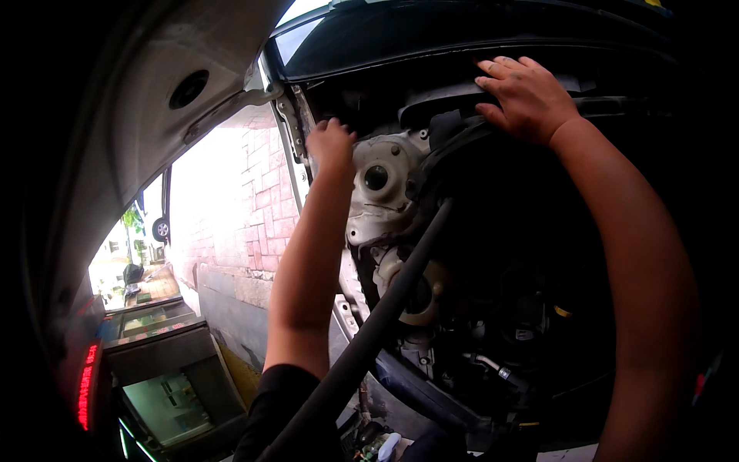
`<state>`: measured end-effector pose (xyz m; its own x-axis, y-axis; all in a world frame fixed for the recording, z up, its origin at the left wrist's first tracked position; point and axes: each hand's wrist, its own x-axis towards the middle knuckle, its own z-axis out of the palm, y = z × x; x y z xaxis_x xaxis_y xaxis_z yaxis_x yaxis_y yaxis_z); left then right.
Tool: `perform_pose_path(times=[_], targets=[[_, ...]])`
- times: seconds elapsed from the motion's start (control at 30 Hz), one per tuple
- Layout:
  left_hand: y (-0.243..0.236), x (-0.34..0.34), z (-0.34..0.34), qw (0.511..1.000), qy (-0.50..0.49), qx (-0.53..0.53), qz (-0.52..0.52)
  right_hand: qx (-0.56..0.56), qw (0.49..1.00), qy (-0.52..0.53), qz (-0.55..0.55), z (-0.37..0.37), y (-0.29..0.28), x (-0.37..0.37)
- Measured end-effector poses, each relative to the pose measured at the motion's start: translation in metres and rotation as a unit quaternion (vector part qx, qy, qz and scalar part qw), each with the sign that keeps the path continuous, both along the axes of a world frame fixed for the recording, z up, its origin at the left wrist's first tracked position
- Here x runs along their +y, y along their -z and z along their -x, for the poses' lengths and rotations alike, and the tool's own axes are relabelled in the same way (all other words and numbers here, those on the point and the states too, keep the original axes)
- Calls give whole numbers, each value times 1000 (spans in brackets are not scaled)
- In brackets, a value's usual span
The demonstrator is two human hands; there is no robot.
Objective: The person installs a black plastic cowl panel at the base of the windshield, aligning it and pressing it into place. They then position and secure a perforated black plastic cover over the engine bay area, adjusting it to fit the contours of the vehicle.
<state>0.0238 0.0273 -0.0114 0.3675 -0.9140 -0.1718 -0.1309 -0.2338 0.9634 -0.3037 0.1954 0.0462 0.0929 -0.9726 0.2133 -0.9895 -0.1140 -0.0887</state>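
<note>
I look into a car's engine bay under its raised hood (146, 69). My left hand (331, 145) is curled shut at the bay's left rear corner, next to the silver strut tower (381, 181); what its fingers grip is hidden. Fingers spread, my right hand (523, 94) lies flat on a black plastic cowl panel (439, 100) just below the windshield (308, 31). A dark prop rod (385, 308) slants up from the lower middle toward the cowl.
Dark engine parts, hoses and a pale reservoir (419, 292) fill the bay. A red brick wall (254, 192) and a parked car's wheel (162, 229) show at left. A metal cabinet (165, 362) and a red lit strip (87, 385) sit at lower left.
</note>
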Motion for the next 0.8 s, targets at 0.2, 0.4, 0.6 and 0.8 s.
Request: perform_pose_path(times=[0.2, 0.4, 0.6, 0.8], targets=[[-42, 45, -73, 745, 174, -587, 264, -11, 1000, -23, 19, -3, 7, -6], [-35, -19, -38, 641, 210, -696, 247, -7, 998, -32, 61, -2, 10, -5], [-17, -42, -36, 625, 187, -736, 181, 22, 993, -45, 110, 3, 17, -6], [-19, -40, -29, 631, 189, -731, 180, 3, 990, -44, 131, 6, 16, -3]])
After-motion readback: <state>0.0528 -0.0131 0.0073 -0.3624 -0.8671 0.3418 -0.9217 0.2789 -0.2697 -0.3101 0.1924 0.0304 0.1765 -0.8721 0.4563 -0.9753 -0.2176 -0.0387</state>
